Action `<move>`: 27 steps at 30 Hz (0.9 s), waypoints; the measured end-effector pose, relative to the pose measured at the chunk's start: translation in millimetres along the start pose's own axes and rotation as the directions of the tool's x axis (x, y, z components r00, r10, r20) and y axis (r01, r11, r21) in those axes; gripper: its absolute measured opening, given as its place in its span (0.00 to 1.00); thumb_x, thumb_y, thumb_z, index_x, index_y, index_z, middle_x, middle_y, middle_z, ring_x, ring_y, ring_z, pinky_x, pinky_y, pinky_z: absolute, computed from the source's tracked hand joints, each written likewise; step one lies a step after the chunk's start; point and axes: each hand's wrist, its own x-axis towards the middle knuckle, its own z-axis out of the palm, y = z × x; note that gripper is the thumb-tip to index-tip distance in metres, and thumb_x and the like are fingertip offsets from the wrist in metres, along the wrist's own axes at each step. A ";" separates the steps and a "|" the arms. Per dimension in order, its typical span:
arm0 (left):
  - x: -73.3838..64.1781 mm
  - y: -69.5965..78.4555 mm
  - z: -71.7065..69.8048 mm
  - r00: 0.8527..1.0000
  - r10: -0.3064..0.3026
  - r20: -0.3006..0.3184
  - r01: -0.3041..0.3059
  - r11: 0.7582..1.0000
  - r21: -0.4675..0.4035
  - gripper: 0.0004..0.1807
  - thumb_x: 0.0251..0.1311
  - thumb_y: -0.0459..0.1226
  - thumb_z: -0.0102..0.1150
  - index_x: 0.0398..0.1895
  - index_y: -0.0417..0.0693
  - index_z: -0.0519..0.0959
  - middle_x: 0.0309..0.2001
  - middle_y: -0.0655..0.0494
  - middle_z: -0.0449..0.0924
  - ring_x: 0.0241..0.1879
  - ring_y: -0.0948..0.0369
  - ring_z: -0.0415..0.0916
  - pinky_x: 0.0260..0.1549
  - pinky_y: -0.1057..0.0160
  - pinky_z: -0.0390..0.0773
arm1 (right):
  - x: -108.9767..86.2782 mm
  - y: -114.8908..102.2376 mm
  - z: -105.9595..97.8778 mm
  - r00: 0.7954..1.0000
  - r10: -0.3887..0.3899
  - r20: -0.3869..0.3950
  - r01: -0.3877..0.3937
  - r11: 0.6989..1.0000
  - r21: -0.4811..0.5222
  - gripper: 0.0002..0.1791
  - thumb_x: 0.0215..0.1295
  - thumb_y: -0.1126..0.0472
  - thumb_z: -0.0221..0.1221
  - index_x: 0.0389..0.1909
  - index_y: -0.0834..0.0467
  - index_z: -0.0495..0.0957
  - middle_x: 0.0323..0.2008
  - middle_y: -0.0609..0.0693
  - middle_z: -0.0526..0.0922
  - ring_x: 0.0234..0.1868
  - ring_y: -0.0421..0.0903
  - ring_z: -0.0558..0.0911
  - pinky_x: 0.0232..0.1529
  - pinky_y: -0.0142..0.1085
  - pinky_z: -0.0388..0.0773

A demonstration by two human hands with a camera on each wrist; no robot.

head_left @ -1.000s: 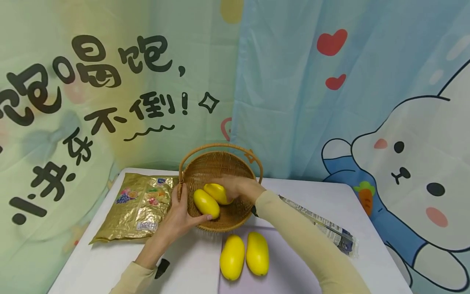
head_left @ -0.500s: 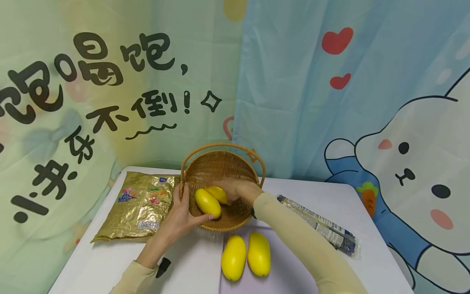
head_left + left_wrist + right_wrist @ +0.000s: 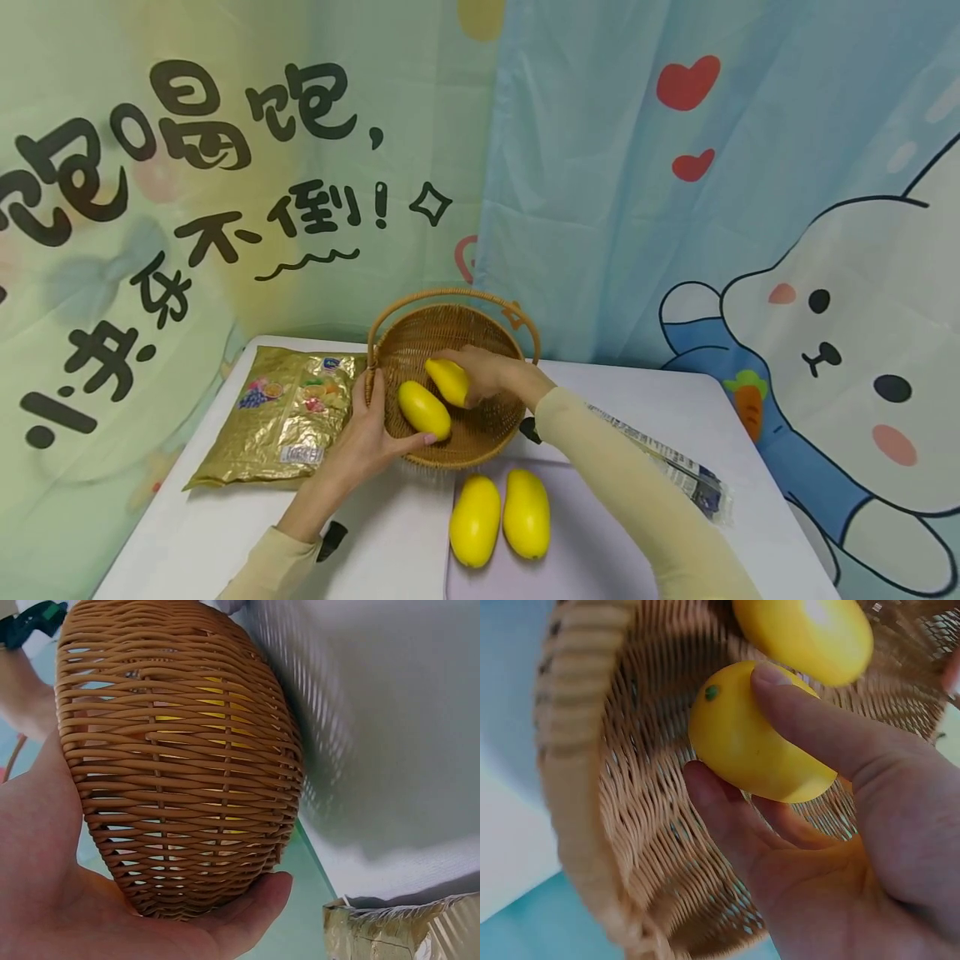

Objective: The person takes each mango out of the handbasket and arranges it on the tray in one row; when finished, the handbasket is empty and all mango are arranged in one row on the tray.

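A brown wicker basket with a hooped handle is tipped so that its mouth faces me. My left hand grips its left side, thumb over the front rim; the left wrist view shows the fingers spread along the woven wall. Inside the basket, my right hand holds a yellow mango. The right wrist view has thumb and fingers around this mango, its green stem end showing. Another mango lies beside it in the basket. Two more mangoes, a left one and a right one, lie in front.
A gold foil snack bag lies left of the basket on the white table. A pale purple mat lies under the two front mangoes. A long plastic-wrapped packet lies to the right, partly behind the right sleeve. Printed curtains hang behind.
The right hand has lifted the mango slightly and turned it, so more of it shows than half a second ago. The left hand keeps its hold on the basket.
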 end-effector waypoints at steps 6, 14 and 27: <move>0.7 2.2 -1.0 1.000 -0.010 0.022 0.010 1.000 -0.003 0.73 0.49 0.67 0.70 0.83 0.43 0.34 0.80 0.36 0.24 0.58 0.34 0.76 0.48 0.46 0.83 | -20.2 1.3 -14.1 0.996 -0.059 -0.063 0.058 0.998 -0.009 0.53 0.61 0.62 0.72 0.81 0.40 0.51 0.72 0.60 0.64 0.67 0.54 0.71 0.61 0.50 0.76; 0.4 3.6 -1.1 0.999 -0.007 0.038 0.008 1.000 -0.010 0.74 0.49 0.68 0.70 0.83 0.43 0.33 0.80 0.35 0.23 0.58 0.33 0.76 0.50 0.45 0.82 | -56.4 -5.6 -32.2 0.984 -0.138 -0.116 0.137 0.990 -0.018 0.54 0.61 0.62 0.72 0.81 0.41 0.49 0.73 0.60 0.63 0.64 0.54 0.74 0.59 0.48 0.77; 1.8 5.7 -1.6 0.998 -0.024 0.052 0.024 1.000 -0.009 0.75 0.48 0.68 0.71 0.82 0.43 0.30 0.80 0.36 0.22 0.70 0.29 0.60 0.61 0.39 0.74 | -140.7 -22.1 -57.1 0.969 -0.162 -0.187 0.167 0.986 0.008 0.54 0.62 0.60 0.71 0.82 0.38 0.47 0.74 0.60 0.60 0.66 0.55 0.72 0.60 0.50 0.76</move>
